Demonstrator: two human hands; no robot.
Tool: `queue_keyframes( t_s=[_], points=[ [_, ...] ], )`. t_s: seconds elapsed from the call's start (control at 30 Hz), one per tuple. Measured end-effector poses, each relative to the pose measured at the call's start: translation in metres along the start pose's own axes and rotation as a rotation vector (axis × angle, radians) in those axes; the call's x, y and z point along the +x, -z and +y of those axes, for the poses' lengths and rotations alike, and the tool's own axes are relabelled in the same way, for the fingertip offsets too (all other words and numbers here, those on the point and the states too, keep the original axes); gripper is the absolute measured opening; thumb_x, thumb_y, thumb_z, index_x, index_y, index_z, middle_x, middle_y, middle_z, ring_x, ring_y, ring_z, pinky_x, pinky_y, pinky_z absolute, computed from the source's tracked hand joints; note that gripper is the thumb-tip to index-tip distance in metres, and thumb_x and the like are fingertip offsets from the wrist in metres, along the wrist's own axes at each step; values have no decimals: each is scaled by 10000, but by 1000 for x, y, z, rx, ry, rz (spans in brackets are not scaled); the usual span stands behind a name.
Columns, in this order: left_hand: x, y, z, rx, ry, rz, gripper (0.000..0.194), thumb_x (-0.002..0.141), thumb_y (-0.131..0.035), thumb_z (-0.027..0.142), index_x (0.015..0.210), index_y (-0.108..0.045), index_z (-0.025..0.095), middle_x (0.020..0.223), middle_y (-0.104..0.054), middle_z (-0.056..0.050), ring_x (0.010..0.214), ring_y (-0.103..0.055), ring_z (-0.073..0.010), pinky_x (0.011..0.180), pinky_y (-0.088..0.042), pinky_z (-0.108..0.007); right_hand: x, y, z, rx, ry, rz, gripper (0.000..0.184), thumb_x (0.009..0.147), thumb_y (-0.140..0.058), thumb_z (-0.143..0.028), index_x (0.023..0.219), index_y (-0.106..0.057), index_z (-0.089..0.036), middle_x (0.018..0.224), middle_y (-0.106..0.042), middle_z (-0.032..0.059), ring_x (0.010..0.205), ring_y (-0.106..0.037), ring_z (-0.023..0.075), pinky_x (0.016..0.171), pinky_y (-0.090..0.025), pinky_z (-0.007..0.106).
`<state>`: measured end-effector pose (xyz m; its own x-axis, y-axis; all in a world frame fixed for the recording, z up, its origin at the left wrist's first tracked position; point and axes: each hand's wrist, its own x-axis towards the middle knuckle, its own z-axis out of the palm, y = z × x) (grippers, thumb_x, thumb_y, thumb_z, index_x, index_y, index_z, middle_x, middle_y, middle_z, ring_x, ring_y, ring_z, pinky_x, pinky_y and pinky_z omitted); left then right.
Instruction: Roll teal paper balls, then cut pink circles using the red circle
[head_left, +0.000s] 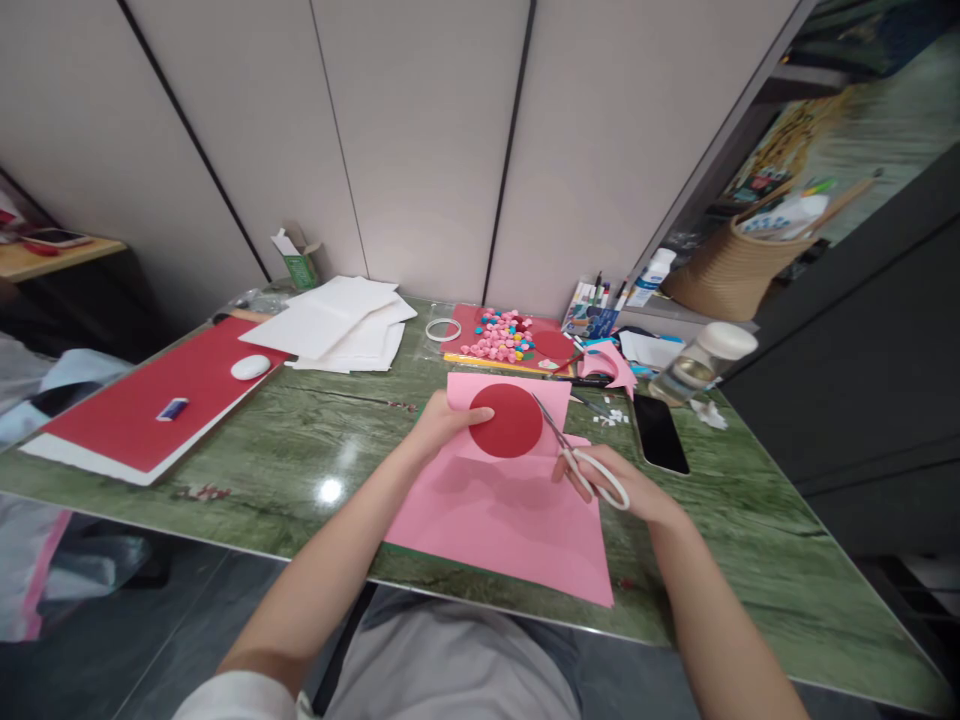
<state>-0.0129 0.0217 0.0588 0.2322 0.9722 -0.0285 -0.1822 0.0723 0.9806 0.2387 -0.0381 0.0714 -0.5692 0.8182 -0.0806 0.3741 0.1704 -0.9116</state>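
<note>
My left hand (444,421) grips a pink paper sheet (461,388) together with a red paper circle (508,422), its thumb pressing on the circle's left edge. In my right hand (609,478) is a pair of white-handled scissors (570,452), fingers through the loops. The blades point up and left, close to the circle's right edge, over the pink sheet; whether they are cutting I cannot tell. Below lies a larger pink sheet (502,520) on the table, reaching toward its front edge.
Behind the hands, pink, blue and yellow pieces (499,338) lie on red paper. To the right are a black phone (660,434), a clear bottle (701,365) and pink scraps (611,368). White sheets (322,320) and a red board (142,410) occupy the left of the green table (315,450).
</note>
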Motion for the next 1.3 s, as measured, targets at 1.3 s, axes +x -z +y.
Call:
queue_keyframes(
  t_s=[1.3],
  points=[
    [-2, 7, 9, 110, 23, -24, 409, 511, -739, 330, 855, -665, 120, 900, -675, -110, 797, -630, -258, 716, -502, -376, 1, -1, 0, -211, -47, 80, 423, 848, -365, -484, 582, -428, -161, 537, -429, -13, 539, -388, 101, 522, -307, 233]
  ],
)
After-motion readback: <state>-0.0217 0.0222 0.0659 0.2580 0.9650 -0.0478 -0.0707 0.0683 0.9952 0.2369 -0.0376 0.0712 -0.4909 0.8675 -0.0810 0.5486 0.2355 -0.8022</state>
